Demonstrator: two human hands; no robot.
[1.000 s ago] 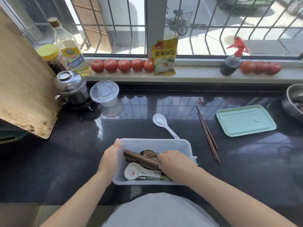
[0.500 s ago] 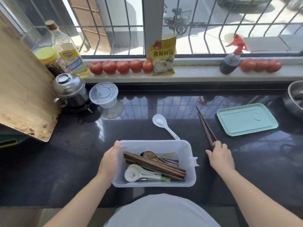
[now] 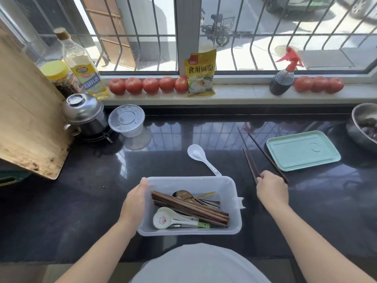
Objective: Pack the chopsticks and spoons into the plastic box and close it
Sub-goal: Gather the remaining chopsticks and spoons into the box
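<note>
A clear plastic box (image 3: 232,186) sits on the black counter in front of me. Inside lie several brown chopsticks (image 3: 189,208), metal spoons (image 3: 184,195) and a white ceramic spoon (image 3: 163,219). My left hand (image 3: 134,201) grips the box's left wall. My right hand (image 3: 271,189) pinches the near ends of two dark chopsticks (image 3: 250,162) on the counter right of the box; one of them splays out toward the lid. A white spoon (image 3: 201,157) lies just behind the box. The mint-green lid (image 3: 302,150) lies flat at the right.
A wooden cutting board (image 3: 26,123) leans at the left, next to a steel pot (image 3: 84,115) and a clear round container (image 3: 127,121). On the windowsill stand an oil bottle (image 3: 81,66), tomatoes (image 3: 151,85), a yellow packet (image 3: 201,73) and a spray bottle (image 3: 282,78). A metal bowl (image 3: 365,125) sits far right.
My right hand left the box, moved right to the two chopsticks on the counter and pinched their near ends; one now angles away from the other. My left hand stayed on the box.
</note>
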